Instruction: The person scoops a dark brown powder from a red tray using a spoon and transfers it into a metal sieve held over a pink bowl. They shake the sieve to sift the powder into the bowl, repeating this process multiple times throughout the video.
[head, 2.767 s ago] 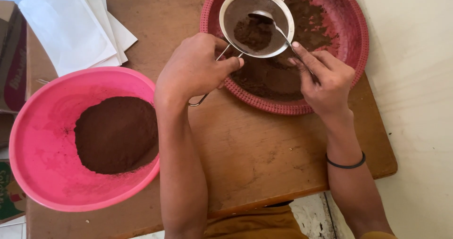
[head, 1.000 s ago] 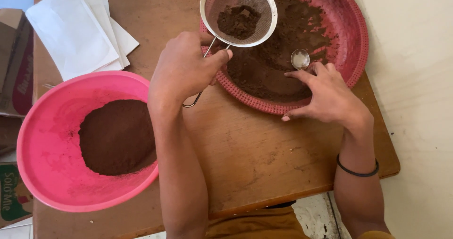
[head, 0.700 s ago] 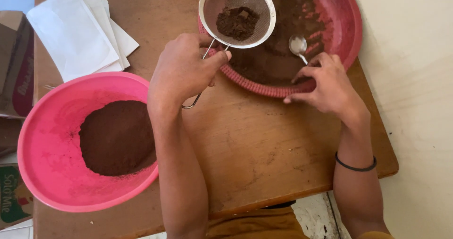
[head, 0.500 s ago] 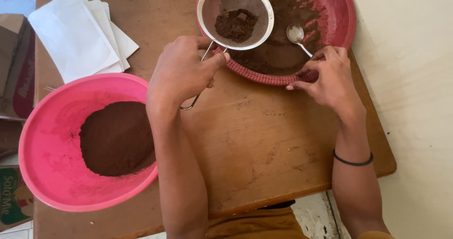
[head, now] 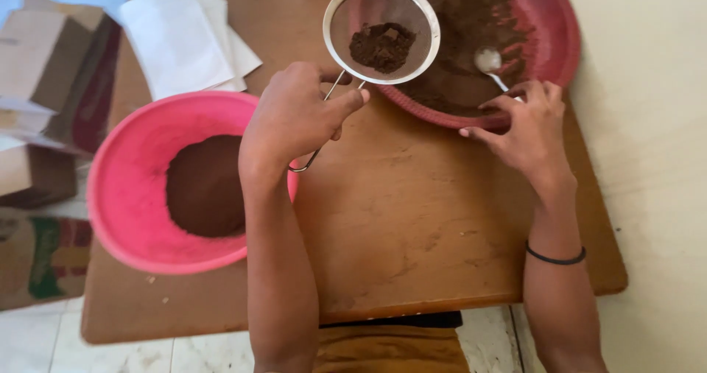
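Observation:
My left hand [head: 294,115] grips the wire handle of a round metal sieve [head: 381,30] with a clump of brown powder in its mesh. The sieve hangs over the near left rim of a red woven tray [head: 552,34] that is covered with brown powder. My right hand [head: 526,126] rests on the tray's near rim, its fingers around the handle of a metal spoon [head: 487,60] whose bowl lies in the powder. A pink plastic bowl [head: 125,196] with a mound of brown powder [head: 206,185] sits to the left on the wooden table [head: 412,226].
White paper bags [head: 180,38] lie stacked at the table's far left. Cardboard boxes [head: 44,100] stand beside the table's left edge, over a tiled floor. A pale wall runs along the right side. A black band circles my right wrist.
My right hand left the sieve, set the spoon's bowl into the tray powder and drew back to the near rim. The sieve stayed held over the tray's left rim.

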